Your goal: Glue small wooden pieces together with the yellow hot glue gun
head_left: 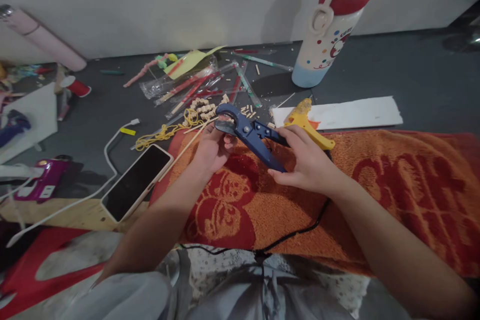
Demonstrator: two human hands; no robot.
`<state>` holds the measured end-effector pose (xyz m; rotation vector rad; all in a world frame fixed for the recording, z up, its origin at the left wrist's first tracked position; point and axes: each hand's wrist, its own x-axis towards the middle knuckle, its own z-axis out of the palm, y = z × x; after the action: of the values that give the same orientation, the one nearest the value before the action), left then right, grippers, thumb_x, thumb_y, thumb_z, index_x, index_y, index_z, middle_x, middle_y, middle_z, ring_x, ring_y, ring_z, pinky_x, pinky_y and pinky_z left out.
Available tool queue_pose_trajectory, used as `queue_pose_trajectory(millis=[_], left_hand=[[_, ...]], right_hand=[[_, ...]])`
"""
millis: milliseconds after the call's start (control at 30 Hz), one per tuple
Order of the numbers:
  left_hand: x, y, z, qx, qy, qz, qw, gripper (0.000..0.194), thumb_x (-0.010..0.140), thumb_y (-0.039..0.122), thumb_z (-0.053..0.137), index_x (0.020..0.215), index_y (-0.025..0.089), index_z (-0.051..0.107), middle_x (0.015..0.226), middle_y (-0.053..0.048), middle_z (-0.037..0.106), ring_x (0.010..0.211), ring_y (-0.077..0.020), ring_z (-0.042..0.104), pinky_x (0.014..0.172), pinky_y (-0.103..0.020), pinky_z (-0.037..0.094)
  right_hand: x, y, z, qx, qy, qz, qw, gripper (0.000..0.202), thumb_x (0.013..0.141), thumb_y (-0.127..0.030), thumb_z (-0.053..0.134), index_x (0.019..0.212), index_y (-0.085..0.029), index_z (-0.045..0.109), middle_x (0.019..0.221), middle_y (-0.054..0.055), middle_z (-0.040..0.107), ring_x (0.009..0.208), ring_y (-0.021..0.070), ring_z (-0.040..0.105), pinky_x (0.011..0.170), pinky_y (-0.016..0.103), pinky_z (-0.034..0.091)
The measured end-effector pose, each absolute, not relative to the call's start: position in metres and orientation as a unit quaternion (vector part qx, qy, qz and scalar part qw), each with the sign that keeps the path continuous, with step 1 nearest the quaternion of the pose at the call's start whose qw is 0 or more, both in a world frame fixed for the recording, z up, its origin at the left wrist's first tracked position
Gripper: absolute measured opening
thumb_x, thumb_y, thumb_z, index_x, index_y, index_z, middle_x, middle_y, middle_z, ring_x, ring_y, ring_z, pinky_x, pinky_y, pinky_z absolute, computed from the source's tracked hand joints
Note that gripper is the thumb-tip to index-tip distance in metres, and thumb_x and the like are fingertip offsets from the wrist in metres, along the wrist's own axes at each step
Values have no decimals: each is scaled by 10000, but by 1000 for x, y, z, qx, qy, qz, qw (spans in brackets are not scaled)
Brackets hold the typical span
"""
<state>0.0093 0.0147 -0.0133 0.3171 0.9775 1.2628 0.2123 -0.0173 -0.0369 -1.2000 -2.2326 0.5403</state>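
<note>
My right hand (305, 162) is wrapped round the handles of a blue pipe cutter (249, 132), which slants up to the left over the towel. At its curved jaw, my left hand (213, 147) is closed, fingers pinched beside the dark blade. A thin wooden stick (182, 152) runs from the left fingers down toward the phone; its end at the jaw is hidden. Short cut stick pieces (247, 111) lie just beyond the cutter, near a bundle of small wooden pieces (202, 107) and yellow string (161, 135).
An orange and red towel (292, 215) covers the table's front. Around it are a phone (137, 182), a white cable (108, 147), a yellow glue gun (309, 127), a white board (356, 112), wrapped chopsticks (195, 85) and a tall bottle (318, 45). A pink flask (48, 40) leans at left.
</note>
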Motion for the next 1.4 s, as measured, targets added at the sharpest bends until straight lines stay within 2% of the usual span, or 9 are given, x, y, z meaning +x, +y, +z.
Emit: queue_pose_trajectory(millis=[167, 333, 567, 733, 1033, 1200, 1400], left_hand=[[7, 16, -16, 150, 438, 562, 685, 334, 856, 138, 640, 569, 149, 469, 414, 90, 391, 344, 5, 376, 350, -71, 280], [5, 17, -20, 167, 421, 576, 680, 295, 858, 82, 606, 585, 141, 508, 464, 73, 453, 378, 10, 414, 378, -71, 315], [2, 16, -27, 208, 400, 590, 669, 262, 778, 9, 649, 588, 143, 528, 521, 63, 504, 424, 7, 460, 426, -81, 367], [3, 17, -31, 230, 421, 595, 645, 274, 782, 70, 682, 575, 148, 519, 512, 58, 513, 423, -4, 467, 426, -93, 369], [3, 18, -35, 273, 421, 614, 610, 273, 758, 168, 754, 588, 149, 542, 490, 55, 546, 401, -13, 473, 402, -105, 356], [4, 18, -37, 285, 431, 618, 593, 246, 786, 258, 741, 638, 150, 577, 512, 47, 566, 401, -20, 474, 401, -121, 368], [4, 21, -38, 276, 448, 617, 585, 238, 802, 278, 726, 657, 144, 594, 527, 45, 560, 415, -26, 475, 417, -137, 383]], right_hand=[[214, -16, -39, -442, -829, 198, 281, 619, 750, -427, 651, 1281, -160, 480, 1194, 173, 578, 1126, 361, 570, 954, 534, 489], [216, -13, -39, -446, -826, 213, 271, 590, 780, -434, 639, 1286, -171, 490, 1200, 167, 581, 1121, 352, 576, 942, 517, 493], [217, -12, -41, -440, -825, 223, 276, 572, 811, -448, 621, 1295, -169, 498, 1220, 163, 589, 1145, 356, 569, 967, 518, 484], [217, -11, -41, -433, -829, 231, 269, 524, 835, -451, 605, 1248, -136, 536, 1174, 175, 607, 1099, 347, 591, 940, 495, 507], [216, -13, -43, -422, -836, 237, 260, 514, 866, -496, 568, 1270, -179, 542, 1189, 161, 632, 1125, 345, 603, 959, 511, 506], [212, -14, -44, -438, -811, 240, 307, 359, 904, -387, 504, 1187, -194, 610, 1099, 130, 703, 1004, 299, 663, 901, 475, 536], [209, -13, -42, -455, -768, 323, 313, 347, 890, -376, 519, 1167, -190, 616, 1085, 113, 715, 969, 279, 661, 865, 446, 536]])
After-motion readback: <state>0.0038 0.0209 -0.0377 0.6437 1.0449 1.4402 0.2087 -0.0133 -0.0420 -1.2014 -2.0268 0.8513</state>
